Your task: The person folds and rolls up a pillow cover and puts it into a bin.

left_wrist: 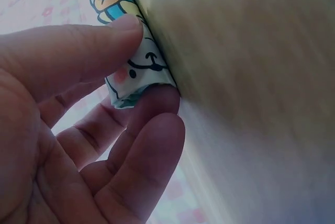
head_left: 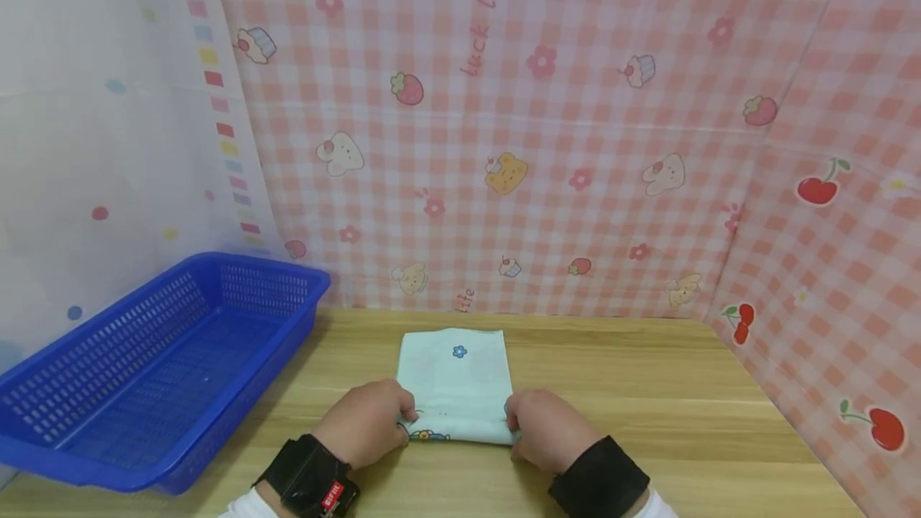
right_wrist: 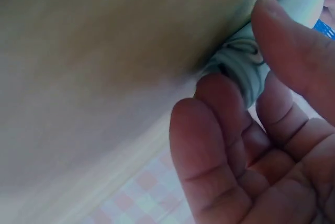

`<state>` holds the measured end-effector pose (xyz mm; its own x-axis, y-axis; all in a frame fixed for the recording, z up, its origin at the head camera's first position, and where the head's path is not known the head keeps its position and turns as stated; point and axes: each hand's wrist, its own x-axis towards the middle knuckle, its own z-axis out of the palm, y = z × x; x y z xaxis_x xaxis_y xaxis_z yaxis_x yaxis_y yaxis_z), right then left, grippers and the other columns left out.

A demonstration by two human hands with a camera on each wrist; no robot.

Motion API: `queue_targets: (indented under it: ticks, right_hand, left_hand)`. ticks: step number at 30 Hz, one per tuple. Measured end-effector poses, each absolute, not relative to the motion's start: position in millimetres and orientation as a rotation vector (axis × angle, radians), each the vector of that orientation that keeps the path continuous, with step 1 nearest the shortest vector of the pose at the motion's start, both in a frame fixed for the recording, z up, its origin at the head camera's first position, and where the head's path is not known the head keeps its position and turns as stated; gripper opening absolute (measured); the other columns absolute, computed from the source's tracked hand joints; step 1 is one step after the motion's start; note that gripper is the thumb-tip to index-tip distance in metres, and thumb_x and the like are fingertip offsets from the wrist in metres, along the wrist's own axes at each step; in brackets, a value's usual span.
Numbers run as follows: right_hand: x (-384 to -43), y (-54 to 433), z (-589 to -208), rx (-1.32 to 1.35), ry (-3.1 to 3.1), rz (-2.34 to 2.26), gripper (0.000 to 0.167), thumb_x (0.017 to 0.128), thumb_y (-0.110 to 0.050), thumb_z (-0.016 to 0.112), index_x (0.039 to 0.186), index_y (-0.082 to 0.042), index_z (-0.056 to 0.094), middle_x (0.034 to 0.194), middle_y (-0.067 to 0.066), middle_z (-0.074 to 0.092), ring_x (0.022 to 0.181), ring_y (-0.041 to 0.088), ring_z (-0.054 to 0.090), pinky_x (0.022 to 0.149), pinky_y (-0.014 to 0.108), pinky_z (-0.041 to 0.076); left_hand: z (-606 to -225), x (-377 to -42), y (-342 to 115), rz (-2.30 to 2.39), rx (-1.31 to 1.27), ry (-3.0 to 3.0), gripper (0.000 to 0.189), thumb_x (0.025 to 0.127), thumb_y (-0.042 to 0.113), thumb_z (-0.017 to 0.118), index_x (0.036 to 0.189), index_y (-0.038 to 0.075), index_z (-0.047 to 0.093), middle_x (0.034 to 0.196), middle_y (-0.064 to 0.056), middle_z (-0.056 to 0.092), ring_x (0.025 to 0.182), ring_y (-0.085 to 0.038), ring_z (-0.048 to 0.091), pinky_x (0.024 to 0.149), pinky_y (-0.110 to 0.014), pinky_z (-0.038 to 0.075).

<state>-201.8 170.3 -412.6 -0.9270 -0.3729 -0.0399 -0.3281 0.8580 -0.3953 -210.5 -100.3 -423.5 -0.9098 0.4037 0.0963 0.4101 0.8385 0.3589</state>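
A pale mint cloth [head_left: 455, 374] with a small blue flower print lies folded into a flat panel on the table, its near edge turned over in a thick roll. My left hand [head_left: 370, 422] pinches the roll's left end. In the left wrist view, the thumb [left_wrist: 123, 35] presses on a printed cartoon face while a fingertip sits at the layered end. At the opposite end, my right hand [head_left: 547, 428] grips the roll. The right wrist view shows its thumb [right_wrist: 285, 35] over the coiled layers [right_wrist: 243, 69] and the fingers curled below.
A blue plastic basket [head_left: 248, 374] with slotted walls stands on the left of the wood-grain table [head_left: 647, 390]. Behind the table hangs a pink checked sheet [head_left: 576, 118]; a white dotted sheet [head_left: 86, 142] covers the left side, and cherry-printed checked fabric [head_left: 827, 278] the right.
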Motion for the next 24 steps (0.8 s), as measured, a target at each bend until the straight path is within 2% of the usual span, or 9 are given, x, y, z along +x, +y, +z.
queue_targets:
  ticks: [5,16,24]
  right_hand:
    - [-200.1,168.8,-413.4,-0.606,2.955,-0.527,0.031,0.075,0.009,0.081,0.075,-0.010,0.057,0.075,0.000,0.055,0.069,0.018,0.046,0.067,0.033,0.043]
    - [-201.4,176.1,-414.6,-0.694,2.915,-0.521,0.028,0.078,0.006,0.078,0.077,-0.013,0.057,0.076,-0.003,0.054,0.070,0.015,0.046,0.067,0.030,0.041]
    - [-206.2,183.3,-414.4,-0.720,2.838,-0.595,0.024,0.086,-0.004,0.082,0.085,-0.015,0.060,0.080,-0.005,0.060,0.072,0.012,0.050,0.068,0.029,0.045]
  left_hand:
    - [-423.9,-209.5,-98.8,-0.543,-0.665,-2.985,0.015,0.077,0.010,0.087,0.083,0.017,0.075,0.090,0.003,0.070,0.079,-0.012,0.061,0.078,-0.041,0.056]
    - [-423.1,-210.7,-98.9,-0.554,-0.673,-3.001,0.012,0.080,0.010,0.083,0.088,0.016,0.076,0.093,0.002,0.073,0.077,-0.011,0.057,0.076,-0.040,0.054]
    - [-423.0,-211.1,-101.0,-0.586,-0.660,-3.013,0.013,0.089,0.011,0.077,0.101,0.013,0.075,0.097,0.001,0.075,0.085,-0.012,0.065,0.083,-0.044,0.057]
